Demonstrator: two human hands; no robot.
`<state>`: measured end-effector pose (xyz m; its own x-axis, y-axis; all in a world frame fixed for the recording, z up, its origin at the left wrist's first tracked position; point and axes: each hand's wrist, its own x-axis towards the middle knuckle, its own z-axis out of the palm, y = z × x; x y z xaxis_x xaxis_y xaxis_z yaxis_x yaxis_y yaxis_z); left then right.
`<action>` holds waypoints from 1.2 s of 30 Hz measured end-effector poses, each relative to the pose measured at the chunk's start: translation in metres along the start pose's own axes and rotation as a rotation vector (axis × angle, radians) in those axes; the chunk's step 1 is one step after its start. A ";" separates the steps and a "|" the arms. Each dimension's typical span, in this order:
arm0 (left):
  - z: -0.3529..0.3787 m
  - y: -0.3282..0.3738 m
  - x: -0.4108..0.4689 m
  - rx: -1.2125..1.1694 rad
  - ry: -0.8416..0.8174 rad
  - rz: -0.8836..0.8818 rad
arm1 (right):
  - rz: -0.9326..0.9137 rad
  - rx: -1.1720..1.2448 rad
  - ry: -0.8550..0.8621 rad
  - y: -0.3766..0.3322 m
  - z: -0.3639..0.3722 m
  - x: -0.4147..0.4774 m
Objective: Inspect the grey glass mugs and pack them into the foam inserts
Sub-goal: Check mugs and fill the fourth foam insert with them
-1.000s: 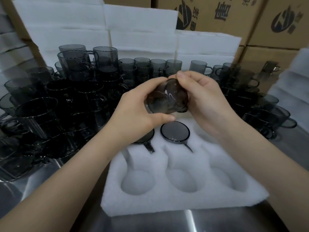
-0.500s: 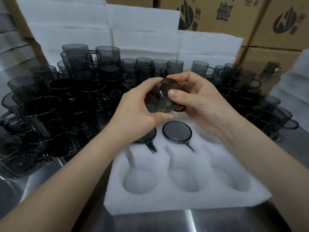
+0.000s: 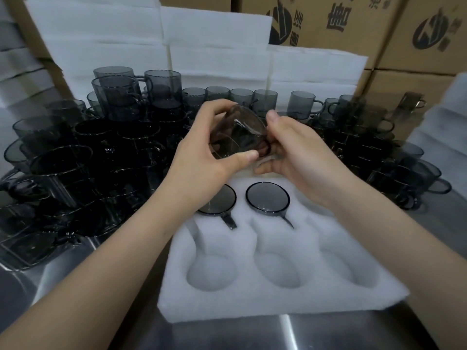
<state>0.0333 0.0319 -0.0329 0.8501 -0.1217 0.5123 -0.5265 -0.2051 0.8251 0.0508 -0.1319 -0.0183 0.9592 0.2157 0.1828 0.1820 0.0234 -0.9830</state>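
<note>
Massive crowd of loose mugs (image 3: 83,157) wrapping from 9 round to 2 o'clock, so I'd say there's loads left to check. The foam insert (image 3: 252,306) sits at 6 on the steel table (image 3: 328,332). It has six pockets, and only two at its far edge have packed mugs (image 3: 267,197) in them, so four to go. My left hand (image 3: 202,157) and right hand (image 3: 298,152) are both wrapped round one mug (image 3: 237,137), tipped on its side dead centre, above the insert's 12 o'clock edge. Looks like mid-inspection, not packed yet.

Cardboard boxes (image 3: 394,54) — round logo (image 3: 430,31), Chinese chars (image 3: 338,18) illegible.
</note>
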 end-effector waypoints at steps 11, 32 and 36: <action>-0.002 -0.003 0.002 -0.041 -0.044 0.089 | 0.032 -0.017 -0.079 0.000 -0.003 0.002; -0.005 -0.004 0.004 -0.309 0.060 -0.137 | -0.246 0.053 -0.290 0.002 -0.004 -0.008; -0.005 -0.003 0.004 -0.321 0.035 -0.174 | -0.320 -0.073 -0.204 0.001 -0.005 -0.006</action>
<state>0.0385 0.0370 -0.0324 0.9293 -0.0776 0.3612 -0.3536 0.0960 0.9305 0.0461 -0.1381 -0.0200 0.7901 0.3982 0.4661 0.4872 0.0534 -0.8716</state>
